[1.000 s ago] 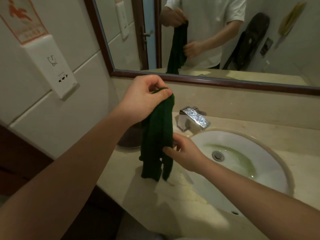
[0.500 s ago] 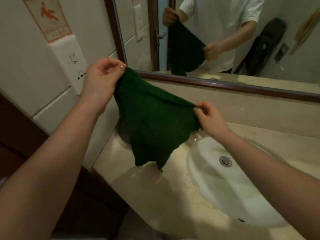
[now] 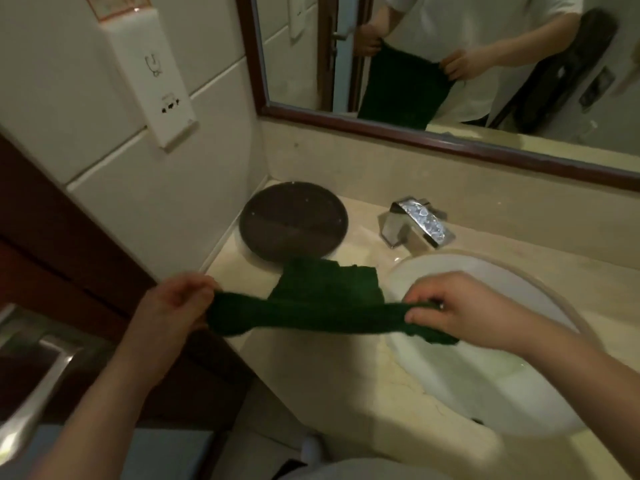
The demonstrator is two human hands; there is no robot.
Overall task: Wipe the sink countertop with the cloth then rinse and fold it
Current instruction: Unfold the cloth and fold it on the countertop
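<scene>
A dark green cloth (image 3: 322,299) is stretched between my two hands, low over the beige stone countertop (image 3: 332,382). My left hand (image 3: 176,303) pinches its left end near the counter's left edge. My right hand (image 3: 460,306) grips the right end over the rim of the white sink basin (image 3: 502,386). The cloth's far part lies flat on the counter, just in front of the round dark tray. The near edge is bunched into a thick band between my hands.
A round dark brown tray (image 3: 292,220) sits at the counter's back left corner. A chrome faucet (image 3: 415,221) stands behind the basin. A wood-framed mirror (image 3: 450,140) hangs above. A white wall dispenser (image 3: 152,74) is on the left wall.
The cloth went from hanging bunched, to spread out in the air, to lowered onto the counter. Both hands moved down and toward me, holding its two ends.
</scene>
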